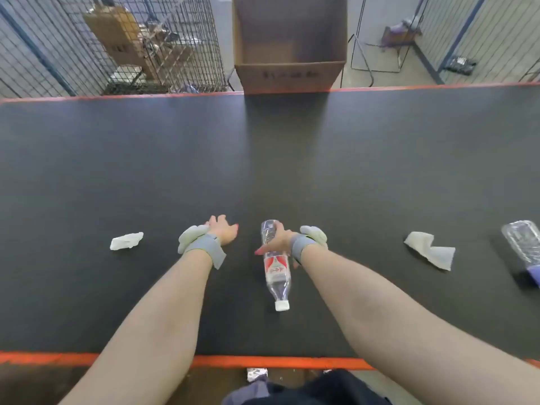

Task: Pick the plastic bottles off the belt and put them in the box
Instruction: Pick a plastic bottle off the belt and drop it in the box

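Bottles are what matter on this dark belt (292, 159), and one of them is already in hand. The right hand (277, 242) has its grip wrapped round a clear plastic bottle (276, 270) with a red and white label, fingers curled over the upper body, the white cap pointing back toward the person. Whether the bottle is touching the belt or just above it, I cannot tell. The left hand (223, 232) hovers low over the belt just beside it, fingers loosely spread and holding nothing. Both wrists carry grey straps with a pale device on each.

A second clear bottle (523, 248) lies at the far right edge of the view, partly cut off. Two crumpled white scraps sit on the belt: one (126, 241) left of the left hand, another (429, 251) between the held bottle and the second one.

Across the belt, beyond its orange edge, stands an open cardboard box (289, 74), straight ahead. A wire cage (117, 45) stands to its left.
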Motion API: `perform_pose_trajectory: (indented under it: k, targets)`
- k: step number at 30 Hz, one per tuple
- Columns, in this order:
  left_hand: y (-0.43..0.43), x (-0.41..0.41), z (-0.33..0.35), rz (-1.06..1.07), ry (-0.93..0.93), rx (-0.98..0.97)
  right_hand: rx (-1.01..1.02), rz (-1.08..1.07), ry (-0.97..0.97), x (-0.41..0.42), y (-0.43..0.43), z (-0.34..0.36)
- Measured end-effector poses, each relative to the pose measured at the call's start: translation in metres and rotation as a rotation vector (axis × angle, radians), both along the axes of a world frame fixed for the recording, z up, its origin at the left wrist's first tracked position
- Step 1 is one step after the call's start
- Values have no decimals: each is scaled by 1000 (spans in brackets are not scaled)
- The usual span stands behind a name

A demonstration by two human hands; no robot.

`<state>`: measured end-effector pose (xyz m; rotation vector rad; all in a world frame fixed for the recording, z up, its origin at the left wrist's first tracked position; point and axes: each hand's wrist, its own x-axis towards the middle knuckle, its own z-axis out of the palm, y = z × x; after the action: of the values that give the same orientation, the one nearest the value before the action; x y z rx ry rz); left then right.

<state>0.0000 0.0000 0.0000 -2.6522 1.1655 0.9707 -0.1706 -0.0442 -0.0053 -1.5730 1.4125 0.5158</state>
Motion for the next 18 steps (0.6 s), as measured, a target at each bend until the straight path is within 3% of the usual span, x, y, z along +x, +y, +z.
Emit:
perform_pose_trajectory:
  k: [3,5,11,18]
  targets:
    - [-3,-6,-2,6,58,27,-264,101,143,-1,13,-24]
    - [-9,-14,0,-17,89,36,-362,96,132,-10,16,-29]
    - [-52,-17,13,-47,112,19,-294,-71,81,-2,-38,-11]
    - [-156,17,53,35,86,-123,-241,-548,-190,45,-180,42]
